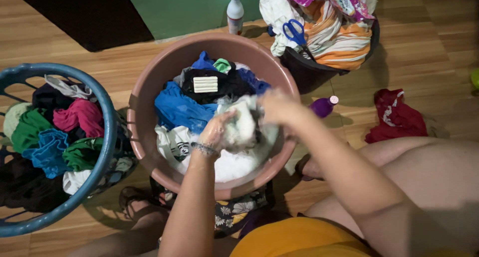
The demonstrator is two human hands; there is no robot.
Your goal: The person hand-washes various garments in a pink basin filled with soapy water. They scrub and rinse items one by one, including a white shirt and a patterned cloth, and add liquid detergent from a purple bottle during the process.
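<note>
At frame centre, our left hand (215, 132) and right hand (277, 106) grip a sudsy white cloth (241, 127); the round pink plastic basin (149, 92) remains full of unwashed garments.

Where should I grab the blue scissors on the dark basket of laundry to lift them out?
Take the blue scissors by the looped handles, coming from above. The handles lie on top of the striped cloth, exposed and facing up, while the blades point down toward the rim of the dark basket.
</note>
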